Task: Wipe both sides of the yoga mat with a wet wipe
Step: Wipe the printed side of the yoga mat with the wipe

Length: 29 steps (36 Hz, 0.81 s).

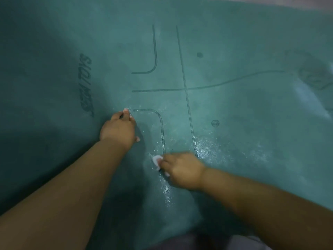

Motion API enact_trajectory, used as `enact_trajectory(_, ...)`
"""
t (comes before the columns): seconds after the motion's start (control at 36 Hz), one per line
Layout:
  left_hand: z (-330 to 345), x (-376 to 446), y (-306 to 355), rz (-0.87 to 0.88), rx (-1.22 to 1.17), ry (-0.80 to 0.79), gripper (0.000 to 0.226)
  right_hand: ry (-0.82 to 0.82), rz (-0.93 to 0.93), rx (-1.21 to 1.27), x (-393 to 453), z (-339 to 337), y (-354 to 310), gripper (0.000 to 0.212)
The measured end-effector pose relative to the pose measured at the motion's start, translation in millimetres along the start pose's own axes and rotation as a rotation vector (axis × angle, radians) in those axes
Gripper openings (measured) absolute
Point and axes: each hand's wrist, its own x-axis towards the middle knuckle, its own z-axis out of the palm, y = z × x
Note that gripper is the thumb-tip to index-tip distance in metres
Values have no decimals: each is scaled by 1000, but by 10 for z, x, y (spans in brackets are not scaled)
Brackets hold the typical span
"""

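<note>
A teal yoga mat (234,109) with dark printed guide lines, dots and a logo fills almost the whole head view, lying flat. My right hand (182,170) grips a small crumpled white wet wipe (156,159) and presses it on the mat near the lower curved line. Wet, shiny streaks spread on the mat around and to the right of that hand. My left hand (119,129) rests on the mat to the upper left of the wipe, fingertips down on the surface and holding nothing.
A strip of pale floor (288,0) shows past the mat's far edge at the top right. Dark clothing (198,242) sits at the bottom centre, at the mat's near edge. A faint round print (317,76) marks the mat at the right.
</note>
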Motion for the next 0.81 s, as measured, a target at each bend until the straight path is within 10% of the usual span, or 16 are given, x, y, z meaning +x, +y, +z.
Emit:
enact_trajectory(0.22, -11, -7, 39, -9, -31, 13, 74, 190, 1037, -14, -305, -345, 845, 19)
enact_trajectory(0.31, 4, -3, 37, -8, -24, 19, 75, 234, 1019, 94, -144, -76, 398, 24)
enact_trajectory(0.5, 29, -22, 22, 1, 4, 25, 73, 51, 104, -24, -312, 200, -224, 21)
enact_trajectory(0.69, 35, -162, 104, 26, 79, 85, 58, 102, 978, -79, -805, -278, 736, 24)
enact_trajectory(0.81, 40, -324, 205, 58, 159, 83, 43, 142, 1117, 99, -662, -70, 315, 22)
